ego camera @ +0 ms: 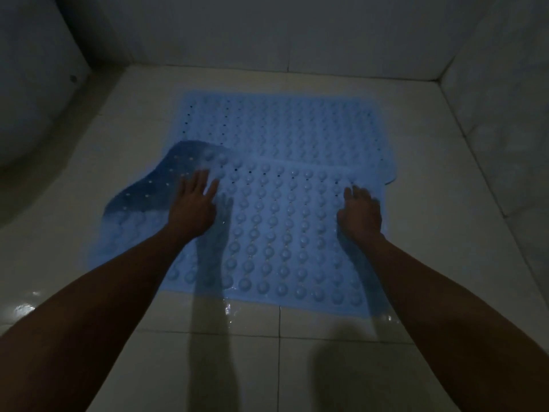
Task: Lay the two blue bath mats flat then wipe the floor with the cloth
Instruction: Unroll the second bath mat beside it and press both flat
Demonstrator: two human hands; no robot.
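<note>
On the wet tiled floor (89,162), near mat (276,233) overlaps far mat (282,126); left hand (194,203) flat-fingered, right hand (361,214) loosely curled, both holding nothing, likely pressing it flat, far-left corner still folded.

Dim room, low light. Floor (326,367) is pale square tile with dark grout lines, wet sheen and glints near the bottom left and centre. Tiled walls (267,31) meet in a corner at right. Curved white fixture (32,93) at left, unclear what.
</note>
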